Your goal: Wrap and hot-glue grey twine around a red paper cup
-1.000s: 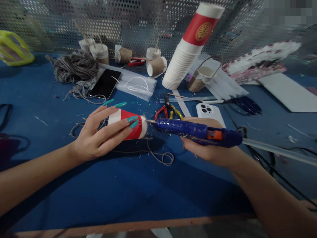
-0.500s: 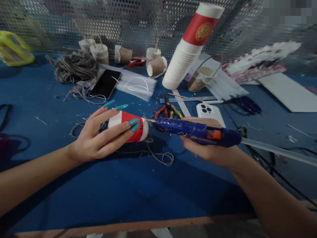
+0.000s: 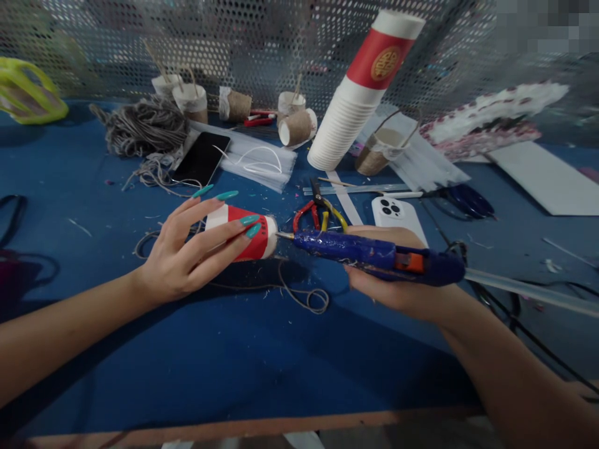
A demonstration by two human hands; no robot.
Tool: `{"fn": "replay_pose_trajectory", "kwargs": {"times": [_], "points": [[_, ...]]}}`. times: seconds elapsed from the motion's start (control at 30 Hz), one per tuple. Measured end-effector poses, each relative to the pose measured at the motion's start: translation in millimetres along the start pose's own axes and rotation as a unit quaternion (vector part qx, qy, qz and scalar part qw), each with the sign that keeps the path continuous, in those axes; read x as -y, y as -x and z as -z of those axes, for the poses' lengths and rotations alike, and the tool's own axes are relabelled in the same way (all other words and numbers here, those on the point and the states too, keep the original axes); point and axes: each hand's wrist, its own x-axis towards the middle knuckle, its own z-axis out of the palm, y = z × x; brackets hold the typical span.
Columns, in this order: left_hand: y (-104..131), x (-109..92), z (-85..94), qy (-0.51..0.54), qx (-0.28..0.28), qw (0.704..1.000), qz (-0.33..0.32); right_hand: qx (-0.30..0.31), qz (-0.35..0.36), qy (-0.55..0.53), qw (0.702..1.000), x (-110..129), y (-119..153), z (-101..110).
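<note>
A red and white paper cup point(image 3: 255, 244) lies on its side on the blue table, and my left hand point(image 3: 189, 243) is closed on it, fingers along its upper side. In my right hand point(image 3: 397, 274) is a blue glue gun point(image 3: 346, 247), its metal tip pointing left at the cup's right end. A clear glue stick point(image 3: 528, 290) sticks out of the gun's back. Thin grey cord point(image 3: 304, 299) trails on the table below the cup and the gun. My right fingers are partly hidden by the gun.
Behind stand a tall leaning cup stack point(image 3: 344, 118), a twine-wrapped cup point(image 3: 380, 153) and several smaller ones. Grey yarn point(image 3: 145, 128), a black phone point(image 3: 202, 159), pliers point(image 3: 318, 209) and a white phone point(image 3: 397, 218) lie nearer. Black cables run at the right.
The glue gun's body has shifted slightly down and right, still in my right hand. The cup has turned slightly under my left fingers and its right end sits a little higher.
</note>
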Motion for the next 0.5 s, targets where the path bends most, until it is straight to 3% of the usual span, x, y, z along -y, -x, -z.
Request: {"fn": "replay_pose_trajectory", "kwargs": {"times": [0.27,0.5], "points": [[2.9,-0.6,-1.3,0.051,0.006,0.998,0.039,0.014,0.007,0.000,1.000,2.3,1.0,0.0],[2.7,0.2,-2.9,-0.001,-0.008,1.000,0.017,0.017,0.065,0.002,0.998,-2.7,-1.4,-0.7]]}}
